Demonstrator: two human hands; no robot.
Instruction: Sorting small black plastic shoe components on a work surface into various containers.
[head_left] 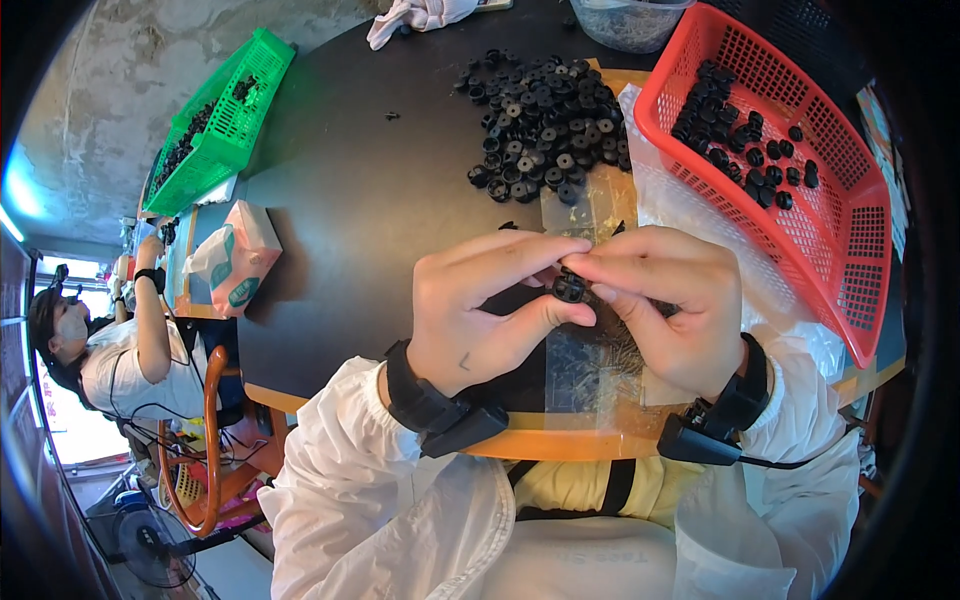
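Between the fingers of both my hands sits a small round black plastic part (569, 288), held over the near edge of the table. My left hand (490, 300) pinches it from the left with thumb and fingers. From the right, my right hand (665, 300) has thumb and forefinger closed at the top of the same part; whether they hold a second tiny piece cannot be made out. Below my right hand lies a heap of thin brownish metal pins (618, 365) on clear tape. Beyond my hands spreads a large pile of black round parts (550, 120).
A red basket (850, 270) with similar black parts stands at the right on plastic wrap. At the left are a green basket (220, 150) and a tissue pack (240, 260). A clear tub (630, 25) stands at the far edge. A co-worker (130, 350) sits at far left.
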